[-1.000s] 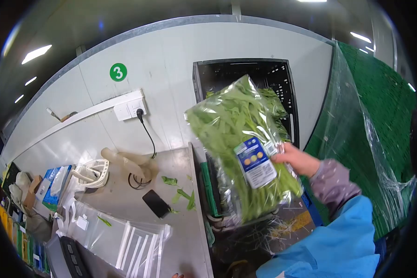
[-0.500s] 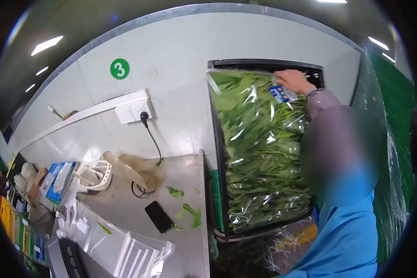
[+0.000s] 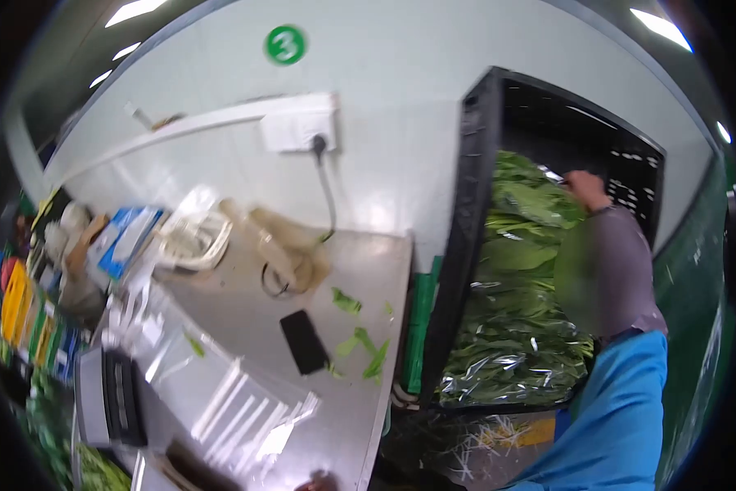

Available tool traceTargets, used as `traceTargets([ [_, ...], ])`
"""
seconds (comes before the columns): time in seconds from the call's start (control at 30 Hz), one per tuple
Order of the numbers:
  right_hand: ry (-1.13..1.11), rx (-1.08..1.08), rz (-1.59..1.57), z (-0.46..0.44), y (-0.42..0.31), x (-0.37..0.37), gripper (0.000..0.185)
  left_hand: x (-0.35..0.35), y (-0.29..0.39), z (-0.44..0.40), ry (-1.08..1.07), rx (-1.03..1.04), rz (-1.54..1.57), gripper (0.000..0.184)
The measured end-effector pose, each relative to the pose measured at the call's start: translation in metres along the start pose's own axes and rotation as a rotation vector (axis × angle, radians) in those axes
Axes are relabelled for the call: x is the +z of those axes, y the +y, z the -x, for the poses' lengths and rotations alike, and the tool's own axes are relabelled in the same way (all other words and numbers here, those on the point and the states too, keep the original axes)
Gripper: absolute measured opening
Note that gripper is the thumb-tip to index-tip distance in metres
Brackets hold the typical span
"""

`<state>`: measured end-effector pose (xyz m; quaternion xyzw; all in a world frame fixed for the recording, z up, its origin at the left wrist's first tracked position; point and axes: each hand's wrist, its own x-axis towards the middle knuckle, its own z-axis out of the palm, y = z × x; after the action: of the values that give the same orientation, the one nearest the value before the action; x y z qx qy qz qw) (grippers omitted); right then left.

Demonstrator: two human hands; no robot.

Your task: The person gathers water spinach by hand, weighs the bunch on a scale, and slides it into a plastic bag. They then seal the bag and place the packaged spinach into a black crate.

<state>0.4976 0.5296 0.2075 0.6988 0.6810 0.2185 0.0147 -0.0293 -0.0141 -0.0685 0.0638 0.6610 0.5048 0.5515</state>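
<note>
Bagged leafy greens (image 3: 519, 258) lie inside the black crate (image 3: 470, 204), and our right hand (image 3: 587, 191) is right up at their top edge, fingers curled; gripping or just touching, we can't tell. Left of the crate, on the metal worktop (image 3: 380, 262), a black phone (image 3: 303, 342) lies near loose leaves (image 3: 346, 301); below, our blurred left hand (image 3: 317, 481) barely shows, fingers unreadable.

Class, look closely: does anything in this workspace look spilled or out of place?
Yes: loose leaves lie scattered by the phone on the metal table, unlike the greens massed in the black crate. Pale strips litter the floor below, like unswept scraps.
</note>
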Motion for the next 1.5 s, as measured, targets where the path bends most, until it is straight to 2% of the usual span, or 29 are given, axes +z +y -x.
traceTargets([
  [0.03,0.218,-0.049,0.025,-0.001,0.004,-0.002,0.026,0.003,0.001,-0.001,-0.002,0.002,-0.003,0.032],
  [0.07,0.267,0.002,-0.036,0.016,-0.022,-0.041,0.029,0.003,0.003,-0.001,0.003,0.005,-0.010,0.032],
  [0.1,0.482,-0.057,-0.230,0.014,-0.026,-0.047,0.027,0.000,-0.001,-0.005,-0.010,0.037,0.007,0.031],
  [0.13,0.476,0.016,-0.471,0.016,-0.043,-0.069,0.023,-0.003,-0.005,-0.008,-0.027,0.073,0.024,0.030],
  [0.2,0.631,-0.234,-0.871,0.039,-0.093,-0.104,0.012,-0.003,-0.003,-0.004,0.034,0.060,0.070,0.029],
  [0.27,0.478,-0.408,-1.160,0.110,-0.196,-0.170,0.010,-0.001,-0.005,0.002,0.079,0.050,0.109,0.028],
  [0.37,0.336,-0.839,-0.939,0.154,-0.313,-0.197,0.017,-0.014,-0.013,0.004,0.039,0.026,0.125,0.030],
  [0.4,0.136,-0.942,-0.945,0.151,-0.351,-0.198,0.024,-0.017,-0.010,0.009,0.067,0.031,0.144,0.030],
  [0.43,-0.067,-0.910,-0.845,0.143,-0.390,-0.191,0.037,-0.019,-0.001,0.017,0.097,-0.002,0.151,0.032],
  [0.5,0.069,-0.844,-0.756,0.118,-0.461,-0.137,0.052,-0.024,0.004,0.033,0.173,-0.014,0.212,0.029],
  [0.57,-0.062,-0.708,-0.709,0.084,-0.516,-0.076,0.063,-0.036,0.002,0.056,0.268,0.018,0.257,0.026],
  [0.6,-0.002,-0.597,-0.863,0.034,-0.551,0.022,0.062,-0.047,-0.015,0.064,0.305,0.050,0.235,0.024],
  [0.7,-0.187,-0.784,-1.060,-0.081,-0.614,0.179,0.045,-0.067,-0.057,0.083,0.453,0.123,0.288,0.023],
  [0.73,-0.015,-0.857,-1.030,-0.078,-0.624,0.172,0.042,-0.069,-0.055,0.096,0.494,0.102,0.344,0.022],
  [0.77,0.023,-0.876,-1.068,-0.020,-0.616,0.099,0.039,-0.070,-0.063,0.100,0.526,0.080,0.398,0.022],
  [0.83,0.361,-1.016,-0.960,0.013,-0.633,0.066,0.038,-0.072,-0.071,0.109,0.575,0.082,0.408,0.022],
  [0.93,0.150,-1.120,-1.179,0.169,-0.600,-0.057,0.040,-0.086,-0.086,0.112,0.571,0.120,0.407,0.023],
  [0.97,0.048,-1.162,-1.202,0.204,-0.592,-0.075,0.042,-0.091,-0.089,0.113,0.563,0.135,0.410,0.023],
  [1.03,0.145,-1.346,-1.032,0.247,-0.577,-0.066,0.039,-0.105,-0.095,0.124,0.547,0.160,0.436,0.025],
  [1.1,-0.171,-1.351,-0.918,0.322,-0.545,-0.130,0.031,-0.128,-0.106,0.140,0.610,0.206,0.431,0.025],
  [1.2,-0.226,-1.502,-0.863,0.366,-0.555,-0.126,0.025,-0.181,-0.120,0.181,0.772,0.207,0.431,0.028],
  [1.23,-0.316,-1.596,-0.536,0.395,-0.548,-0.160,0.028,-0.208,-0.139,0.194,0.871,0.220,0.403,0.029],
  [1.27,-0.400,-1.657,-0.200,0.422,-0.543,-0.183,0.032,-0.235,-0.157,0.210,1.127,0.299,0.143,0.031],
  [1.3,-0.382,-1.733,-0.396,0.444,-0.541,-0.190,0.031,-0.271,-0.181,0.227,1.300,0.254,-0.016,0.032],
  [1.33,-0.377,-1.735,-0.387,0.473,-0.539,-0.205,0.031,-0.304,-0.189,0.256,1.353,0.158,0.064,0.031],
  [1.4,-0.683,-1.744,-0.498,0.535,-0.538,-0.245,0.036,-0.374,-0.241,0.295,1.754,0.255,-0.325,0.030],
  [1.43,-0.794,-1.696,-0.821,0.557,-0.554,-0.206,0.025,-0.401,-0.250,0.323,1.916,0.190,-0.560,0.028],
  [1.47,-0.780,-1.700,-0.808,0.594,-0.559,-0.216,0.025,-0.422,-0.257,0.345,2.057,0.114,-0.804,0.026],
  [1.5,-0.817,-1.773,-0.804,0.635,-0.562,-0.233,0.024,-0.440,-0.264,0.357,2.063,0.120,-0.788,0.026],
])
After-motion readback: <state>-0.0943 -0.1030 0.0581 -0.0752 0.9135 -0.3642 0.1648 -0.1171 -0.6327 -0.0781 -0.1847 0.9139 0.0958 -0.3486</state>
